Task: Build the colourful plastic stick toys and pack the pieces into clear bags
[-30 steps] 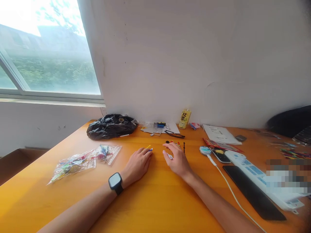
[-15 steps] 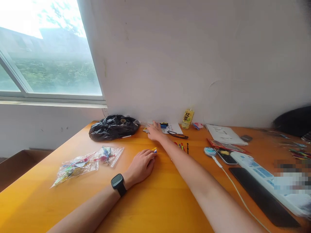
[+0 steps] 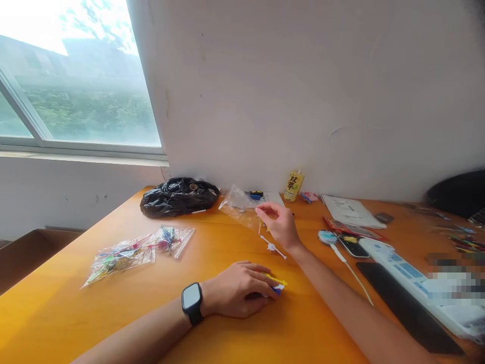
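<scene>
My right hand (image 3: 279,222) pinches the edge of a clear plastic bag (image 3: 239,203), which hangs tilted to the left above the far part of the table. Below that hand lies a thin white plastic piece (image 3: 271,247) with pointed ends and a round middle. My left hand (image 3: 246,289), a black watch on its wrist, rests on the table with curled fingers over small plastic pieces (image 3: 279,285) in yellow, white and blue. Its palm and whatever else lies under it are hidden.
Filled clear bags (image 3: 129,255) lie at the left, a black plastic bag (image 3: 178,197) behind them. A yellow drink bottle (image 3: 293,186) stands against the wall. On the right are a phone (image 3: 354,245), a white cable (image 3: 352,273), a keyboard (image 3: 401,265) and a black pad (image 3: 407,306).
My right hand has come back from the far edge, lifting the clear plastic bag. My left hand has slid right and nearer with the small plastic pieces. The white pointed piece now shows on the table.
</scene>
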### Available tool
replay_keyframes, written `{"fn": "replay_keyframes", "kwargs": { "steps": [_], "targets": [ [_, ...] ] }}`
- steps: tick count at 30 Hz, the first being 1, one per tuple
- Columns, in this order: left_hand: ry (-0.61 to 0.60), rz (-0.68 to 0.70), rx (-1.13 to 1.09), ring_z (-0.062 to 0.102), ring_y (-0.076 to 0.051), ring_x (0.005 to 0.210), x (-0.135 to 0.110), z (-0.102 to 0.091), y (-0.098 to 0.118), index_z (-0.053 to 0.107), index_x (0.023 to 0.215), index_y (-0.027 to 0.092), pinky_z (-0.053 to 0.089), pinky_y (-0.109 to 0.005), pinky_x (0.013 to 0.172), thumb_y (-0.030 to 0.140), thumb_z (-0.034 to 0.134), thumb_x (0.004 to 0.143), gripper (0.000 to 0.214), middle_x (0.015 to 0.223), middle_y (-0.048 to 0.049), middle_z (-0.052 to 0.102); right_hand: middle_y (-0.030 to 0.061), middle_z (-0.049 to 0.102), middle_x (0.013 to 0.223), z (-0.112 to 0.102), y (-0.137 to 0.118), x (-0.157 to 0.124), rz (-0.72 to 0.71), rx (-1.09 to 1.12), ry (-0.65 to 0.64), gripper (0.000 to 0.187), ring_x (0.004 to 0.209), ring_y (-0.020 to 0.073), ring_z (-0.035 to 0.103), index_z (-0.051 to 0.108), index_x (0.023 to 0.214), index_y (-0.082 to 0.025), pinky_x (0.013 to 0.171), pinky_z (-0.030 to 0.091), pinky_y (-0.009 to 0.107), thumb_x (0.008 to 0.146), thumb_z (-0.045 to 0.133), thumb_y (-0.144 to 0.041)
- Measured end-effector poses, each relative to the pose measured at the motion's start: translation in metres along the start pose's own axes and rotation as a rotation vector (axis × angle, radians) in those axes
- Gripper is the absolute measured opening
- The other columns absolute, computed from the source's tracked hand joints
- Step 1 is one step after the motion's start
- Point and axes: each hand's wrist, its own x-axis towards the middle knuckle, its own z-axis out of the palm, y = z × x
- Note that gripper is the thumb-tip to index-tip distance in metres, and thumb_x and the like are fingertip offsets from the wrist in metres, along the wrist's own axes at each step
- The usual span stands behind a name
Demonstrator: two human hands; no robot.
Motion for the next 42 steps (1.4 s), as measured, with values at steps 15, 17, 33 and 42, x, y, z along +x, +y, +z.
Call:
{"fn": "replay_keyframes", "kwargs": {
  "steps": [15,17,33,42],
  "targets": [
    [0.636,-0.383,-0.024,0.063,-0.02,0.082,-0.002,-0.011,-0.007,0.062,0.092,0.021,0.052,-0.036,0.076,0.045,0.064,0.097,0.025,0.09,-0.0066,0.069,0.0043,0.07,0.098,-0.015,0.016,-0.057,0.413,0.434,0.115,0.046,0.091,0.0208,0.067,0.07,0.109,-0.022,0.072,0.057,0.031,0.073,0.086,-0.044],
    [0.697,-0.576,-0.128,0.062,-0.018,0.079,-0.004,-0.014,-0.022,0.062,0.1,0.02,0.052,-0.033,0.073,0.052,0.068,0.093,0.033,0.093,-0.0052,0.069,0.0033,0.07,0.095,-0.01,0.012,-0.062,0.432,0.445,0.127,0.047,0.088,0.0208,0.068,0.069,0.109,-0.022,0.065,0.055,0.028,0.072,0.087,-0.045],
    [0.62,-0.676,-0.537,0.066,-0.017,0.08,-0.003,-0.022,-0.042,0.069,0.108,0.017,0.053,-0.027,0.071,0.05,0.079,0.085,0.042,0.089,-0.0039,0.073,0.0015,0.07,0.078,0.003,0.02,-0.074,0.469,0.391,-0.157,0.044,0.069,0.0192,0.07,0.068,0.1,-0.018,0.066,0.061,0.034,0.074,0.085,-0.049],
    [0.561,-0.728,-0.604,0.06,-0.013,0.065,-0.002,-0.027,-0.035,0.07,0.113,0.016,0.046,-0.023,0.06,0.048,0.087,0.075,0.052,0.074,0.0005,0.068,0.0009,0.069,0.078,-0.002,0.017,-0.067,0.494,0.458,-0.07,0.047,0.07,0.0165,0.068,0.068,0.101,-0.017,0.068,0.059,0.031,0.069,0.088,-0.044]
  ]
}}
